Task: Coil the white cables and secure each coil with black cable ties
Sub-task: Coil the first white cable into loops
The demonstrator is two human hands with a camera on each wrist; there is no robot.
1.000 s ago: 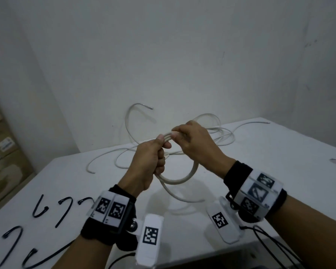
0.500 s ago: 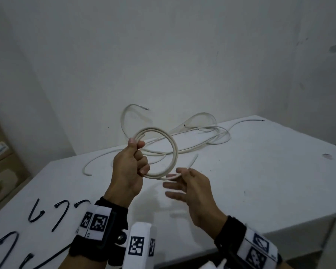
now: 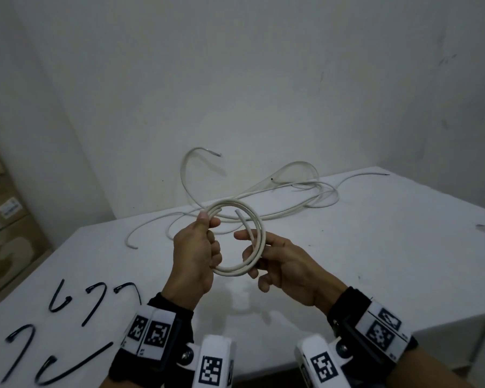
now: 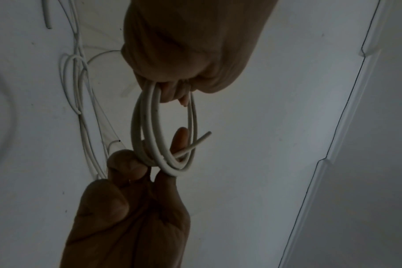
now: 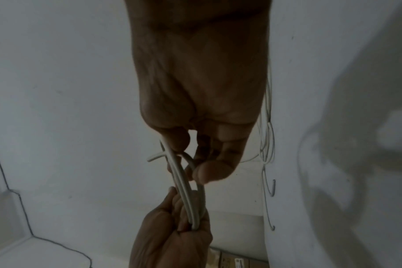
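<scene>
A small coil of white cable (image 3: 233, 272) hangs in the air above the table, its loose end (image 3: 239, 215) pointing up inside the ring. My left hand (image 3: 207, 233) grips the coil's left side in a fist, thumb on top. My right hand (image 3: 266, 253) pinches the right side between thumb and fingers. The left wrist view shows the coil (image 4: 135, 127) between the left hand (image 4: 184, 85) above and the right hand (image 4: 135, 163) below. In the right wrist view the right hand (image 5: 195, 154) pinches the strands (image 5: 184, 185) and the left hand (image 5: 179, 217) holds them below.
More white cables (image 3: 291, 189) lie tangled at the back of the white table (image 3: 375, 247), by the wall. Several black cable ties (image 3: 95, 306) lie at the front left. Cardboard boxes (image 3: 6, 219) stand left of the table. The table's right edge is near my right forearm.
The right hand let go at the top, dropped open under the coil, and now pinches its right side. The loose end has swung up inside the ring. The left hand kept its grip.
</scene>
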